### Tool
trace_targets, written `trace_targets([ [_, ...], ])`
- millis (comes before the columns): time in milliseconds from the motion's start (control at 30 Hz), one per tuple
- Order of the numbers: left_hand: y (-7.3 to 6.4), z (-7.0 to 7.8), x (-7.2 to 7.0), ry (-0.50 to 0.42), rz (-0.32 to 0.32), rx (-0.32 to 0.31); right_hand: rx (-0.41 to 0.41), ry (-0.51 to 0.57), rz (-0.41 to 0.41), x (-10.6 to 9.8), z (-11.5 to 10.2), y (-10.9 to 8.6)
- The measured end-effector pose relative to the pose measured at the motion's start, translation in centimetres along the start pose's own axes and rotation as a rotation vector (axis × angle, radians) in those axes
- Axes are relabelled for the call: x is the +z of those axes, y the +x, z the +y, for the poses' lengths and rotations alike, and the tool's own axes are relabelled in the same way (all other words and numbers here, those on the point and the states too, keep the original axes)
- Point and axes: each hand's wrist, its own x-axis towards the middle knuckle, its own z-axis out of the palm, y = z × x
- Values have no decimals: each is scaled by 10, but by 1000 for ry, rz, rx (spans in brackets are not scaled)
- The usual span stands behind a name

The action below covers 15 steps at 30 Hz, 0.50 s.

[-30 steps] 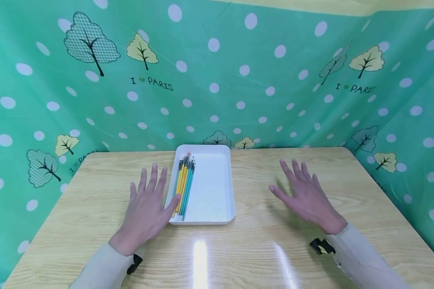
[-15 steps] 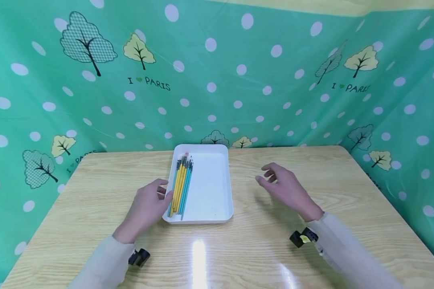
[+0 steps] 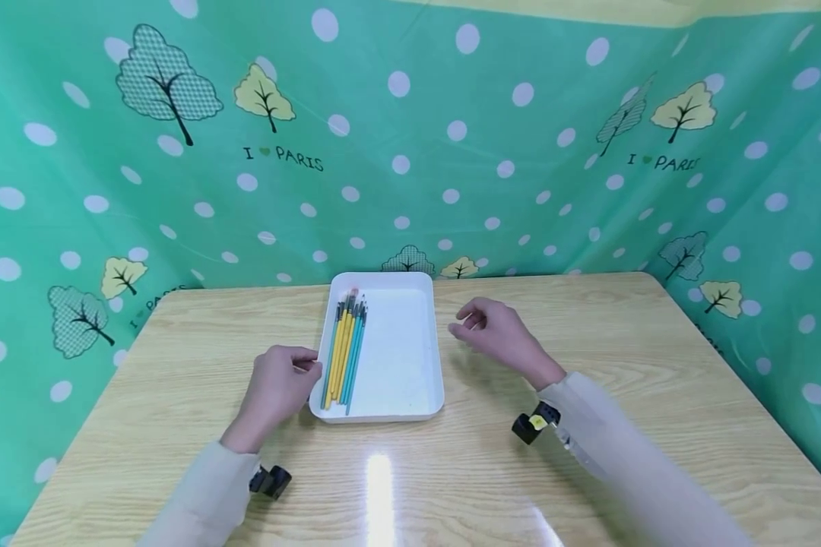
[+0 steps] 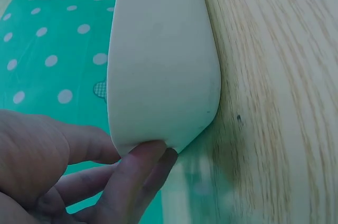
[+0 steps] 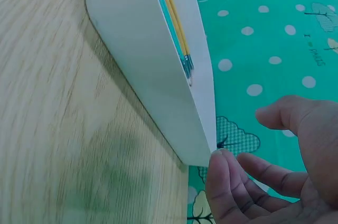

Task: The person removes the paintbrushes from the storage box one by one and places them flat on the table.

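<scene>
A white rectangular tray (image 3: pixel 404 342) lies on the table, with a bundle of yellow-handled and teal-handled paintbrushes (image 3: pixel 345 353) along its left side. My left hand (image 3: pixel 277 387) pinches the tray's left rim between thumb and fingers. In the left wrist view, fingertips of that hand (image 4: pixel 68 176) press the outer wall of the tray (image 4: pixel 163 60). To the right of the tray, my right hand (image 3: pixel 502 334) hovers with bent fingers and nothing in them. The right wrist view puts this hand (image 5: pixel 280 176) close by the tray's edge (image 5: pixel 153 76), thumb spread away from the fingers.
The tray stands on a light wood-grain table (image 3: pixel 554 471), near its back edge. Behind and beside the table hangs a green dotted curtain (image 3: pixel 451 175) with tree prints. Small black cameras sit on both wrists, including the right wrist camera (image 3: pixel 535 422).
Both hands have gone from spread fingers to bent ones. The left has come to the tray's left rim and taken hold of it. The right has moved left toward the tray.
</scene>
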Motion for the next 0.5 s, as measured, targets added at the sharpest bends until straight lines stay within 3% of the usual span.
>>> trace_targets([
  [267,2,4,2,0,28,8,-25,10,-39,17,-22,13],
  [500,5,5,4,-14,21,-20,52,74,-116,36,-43,25],
])
